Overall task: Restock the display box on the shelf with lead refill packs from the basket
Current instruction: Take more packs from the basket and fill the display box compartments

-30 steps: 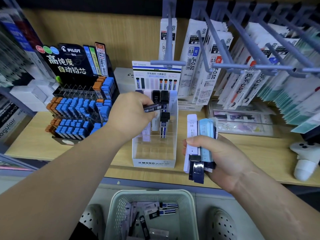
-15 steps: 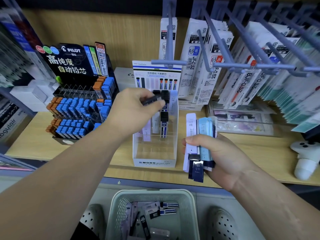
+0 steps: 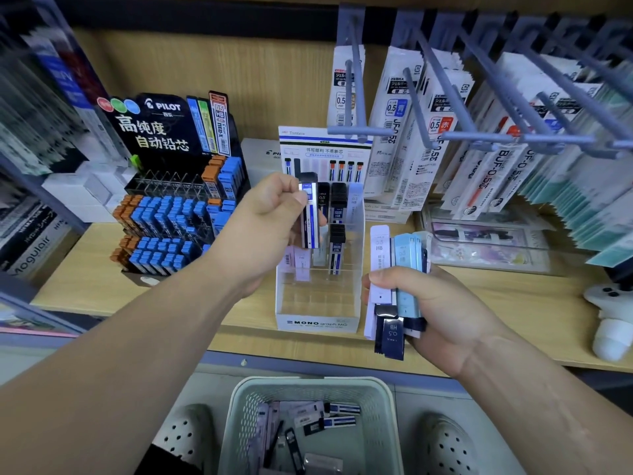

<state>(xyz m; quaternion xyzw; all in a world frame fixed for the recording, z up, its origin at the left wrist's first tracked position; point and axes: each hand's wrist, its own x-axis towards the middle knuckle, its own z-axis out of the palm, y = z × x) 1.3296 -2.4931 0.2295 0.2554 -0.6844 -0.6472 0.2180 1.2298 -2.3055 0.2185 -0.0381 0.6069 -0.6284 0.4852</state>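
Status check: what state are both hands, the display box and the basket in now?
left hand: holds one lead refill pack upright over the display box.
right hand: grips a bundle of packs beside the box.
display box: partly stocked, front slots empty.
basket: on the floor, several loose packs inside.

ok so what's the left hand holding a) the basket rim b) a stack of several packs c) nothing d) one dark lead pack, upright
d: the left hand pinches a single dark lead pack upright over the display box; the stack of packs is in the right hand.
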